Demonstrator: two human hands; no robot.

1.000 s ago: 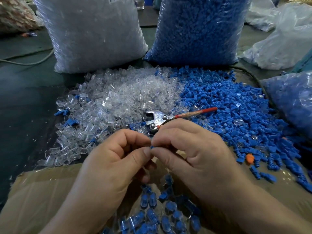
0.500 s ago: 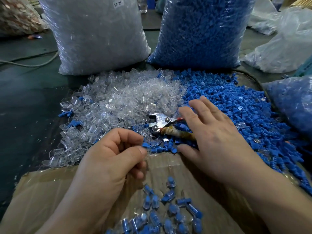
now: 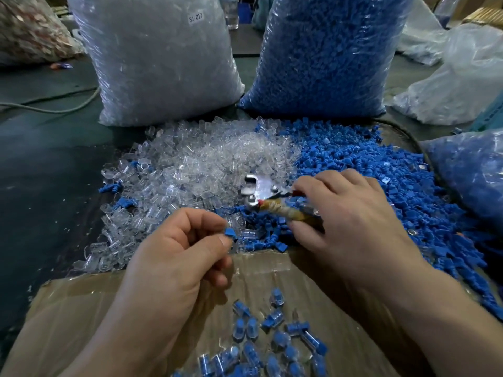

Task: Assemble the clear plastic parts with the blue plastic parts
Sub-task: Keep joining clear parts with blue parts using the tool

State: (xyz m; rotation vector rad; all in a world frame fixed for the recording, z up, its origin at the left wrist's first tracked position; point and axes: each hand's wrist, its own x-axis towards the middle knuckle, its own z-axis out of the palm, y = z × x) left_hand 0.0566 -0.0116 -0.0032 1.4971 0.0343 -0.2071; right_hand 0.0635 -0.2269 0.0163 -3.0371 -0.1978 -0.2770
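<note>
Blurred pliers [image 3: 258, 190], partly under the right hand [image 3: 351, 221].

Two bare hands, left hand [image 3: 174, 257] and right hand [image 3: 353, 221], bare wrists and forearms [image 3: 449, 322], short plain fingernails, fine creases over the knuckles.

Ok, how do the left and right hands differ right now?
The left hand pinches one small blue part between thumb and forefinger; the right hand grips the pliers by their wrapped handle. The left hand sits near the clear parts, the right over the blue pile. Both are bare.
</note>
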